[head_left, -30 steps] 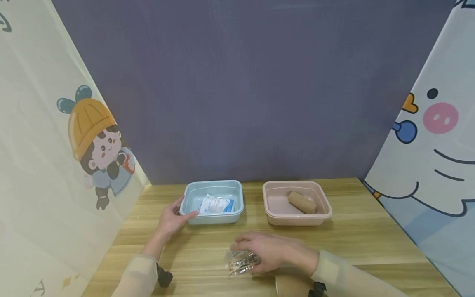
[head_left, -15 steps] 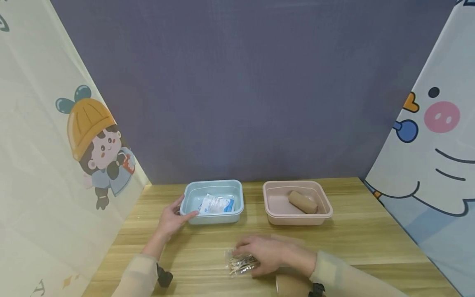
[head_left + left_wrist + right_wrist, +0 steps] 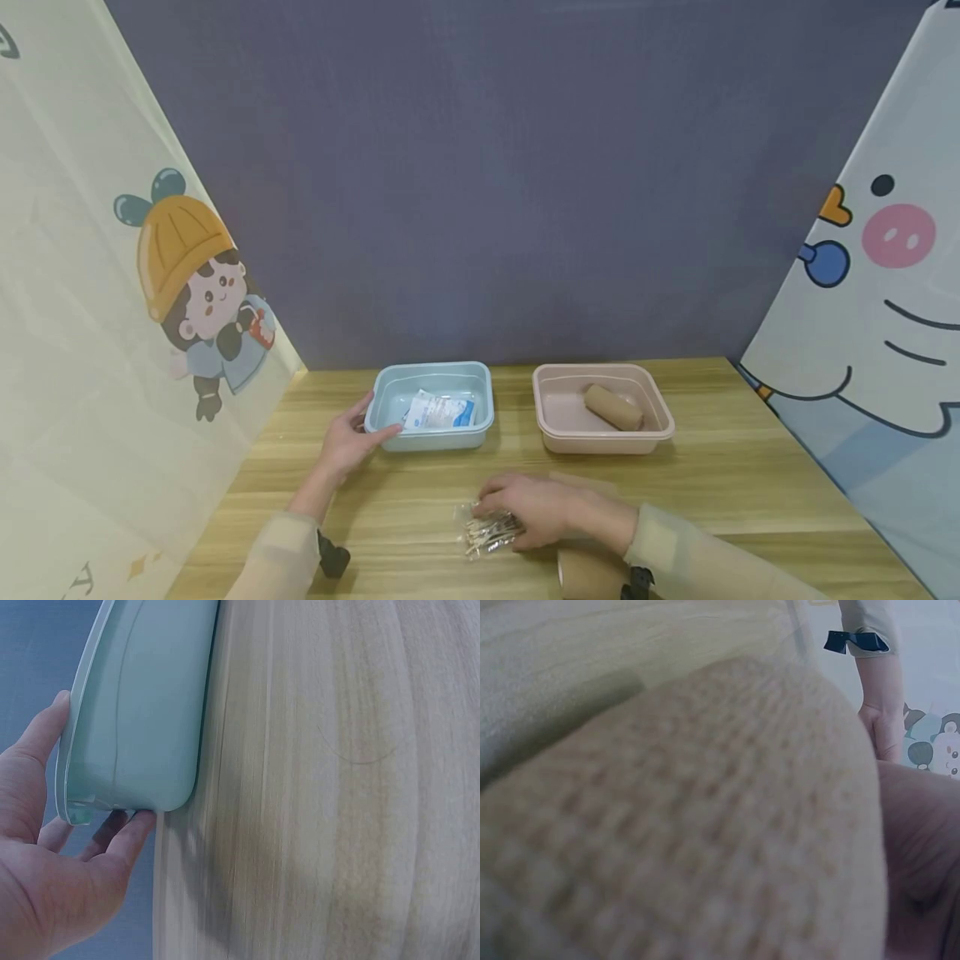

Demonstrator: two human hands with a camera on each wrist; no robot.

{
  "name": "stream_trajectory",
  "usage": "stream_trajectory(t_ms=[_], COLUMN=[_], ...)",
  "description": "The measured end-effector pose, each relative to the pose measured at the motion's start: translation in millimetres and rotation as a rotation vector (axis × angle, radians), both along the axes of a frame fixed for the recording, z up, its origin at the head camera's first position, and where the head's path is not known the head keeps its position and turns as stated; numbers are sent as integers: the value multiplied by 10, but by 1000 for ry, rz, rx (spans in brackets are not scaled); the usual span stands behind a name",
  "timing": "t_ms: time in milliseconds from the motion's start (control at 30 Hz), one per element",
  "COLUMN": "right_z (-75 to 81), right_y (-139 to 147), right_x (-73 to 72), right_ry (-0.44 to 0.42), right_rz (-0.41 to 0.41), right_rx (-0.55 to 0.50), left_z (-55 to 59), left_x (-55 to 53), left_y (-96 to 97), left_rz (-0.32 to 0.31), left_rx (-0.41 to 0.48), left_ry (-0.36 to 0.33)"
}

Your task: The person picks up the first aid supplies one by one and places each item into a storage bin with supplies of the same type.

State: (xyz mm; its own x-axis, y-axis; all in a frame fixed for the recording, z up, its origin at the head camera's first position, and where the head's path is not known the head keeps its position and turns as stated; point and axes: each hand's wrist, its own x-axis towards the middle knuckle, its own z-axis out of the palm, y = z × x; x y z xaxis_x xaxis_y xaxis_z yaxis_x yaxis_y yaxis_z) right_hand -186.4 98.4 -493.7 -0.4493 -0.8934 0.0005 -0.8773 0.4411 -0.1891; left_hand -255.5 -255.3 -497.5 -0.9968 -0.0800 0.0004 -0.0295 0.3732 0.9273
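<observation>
Clearly, the packet of cotton swabs (image 3: 486, 533) lies on the table (image 3: 420, 504) just left of my nearer right hand (image 3: 546, 508), swabs running roughly sideways, its right end under my curled, gripping fingers (image 3: 498, 483), while my left hand (image 3: 347, 446) grips the blue tub (image 3: 438, 441) beyond.

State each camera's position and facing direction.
Head: on the head, facing forward and down at the blue basin and pink basin; left hand and right hand show.
Left wrist: worn there, facing the blue basin's wall; left hand shows.
Right wrist: worn there, facing a tan textured surface close up; both hands partly show.
Head and left wrist share the blue basin.
</observation>
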Motion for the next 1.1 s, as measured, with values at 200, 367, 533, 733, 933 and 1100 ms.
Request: stream_trajectory(t_ms=[200, 367, 533, 733, 933, 1100], right_z=[13, 39, 177, 431, 630, 735], right_y=[-2, -1, 6, 20, 21, 20], right_x=[1, 0, 2, -43, -136, -246], right_ry=[-7, -35, -64, -36, -56, -65], right_rz=[10, 5, -6, -25, -22, -26], right_rx=[-27, -45, -77, -76, -74, -95], left_z=[8, 5, 11, 20, 34, 20], left_x=[17, 15, 10, 3, -10, -2], left_y=[6, 5, -6, -34, -37, -5], left_rz=[-11, -15, -12, -14, -6, -13], left_rx=[-5, -9, -2, -7, 0, 14], left_ry=[-6, -11, -10, -17, -10, -9])
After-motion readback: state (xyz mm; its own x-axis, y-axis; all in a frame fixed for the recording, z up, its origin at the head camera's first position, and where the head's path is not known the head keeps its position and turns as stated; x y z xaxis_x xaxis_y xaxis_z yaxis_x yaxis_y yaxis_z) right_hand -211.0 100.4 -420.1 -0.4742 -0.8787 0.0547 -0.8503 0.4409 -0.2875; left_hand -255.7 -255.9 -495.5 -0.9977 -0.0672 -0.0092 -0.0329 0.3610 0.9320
